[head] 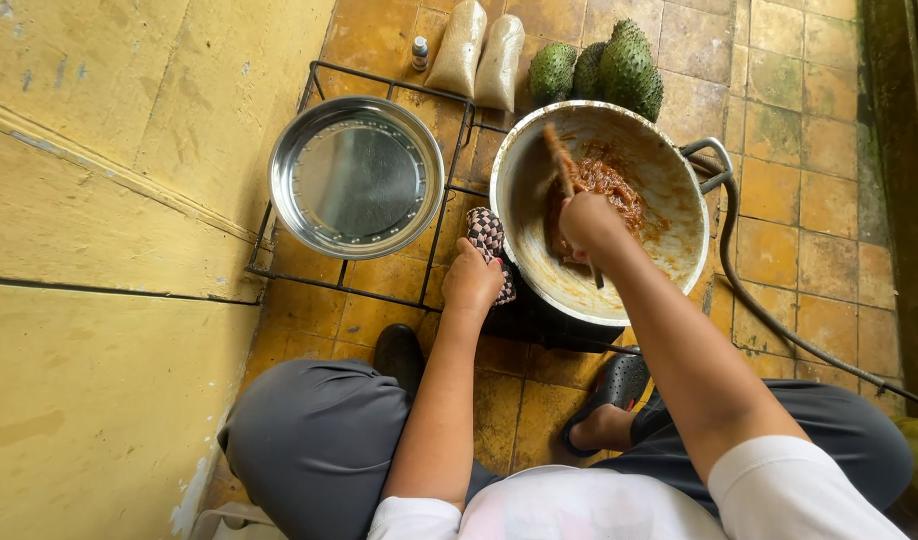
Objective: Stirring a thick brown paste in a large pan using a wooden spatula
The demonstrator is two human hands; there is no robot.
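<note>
While the brown paste (604,185) lies thick and reduced in the big pot (669,250), the right hand (591,222) grips the wooden spoon (559,155), the left hand (472,280) clasps a checked cloth (489,238) at the pot's rim, and the steel pan (356,177) beside the pot sits unfilled.

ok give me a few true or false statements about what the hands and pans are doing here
1. The right hand grips a wooden spoon inside the big pot. True.
2. The left hand rests on the steel pan. False: it holds a checkered cloth at the pot's rim.
3. The steel pan holds brown paste. False: it looks empty; the brown paste is in the pot.
4. Green spiky fruits lie on the floor beyond the pot. True.
</note>
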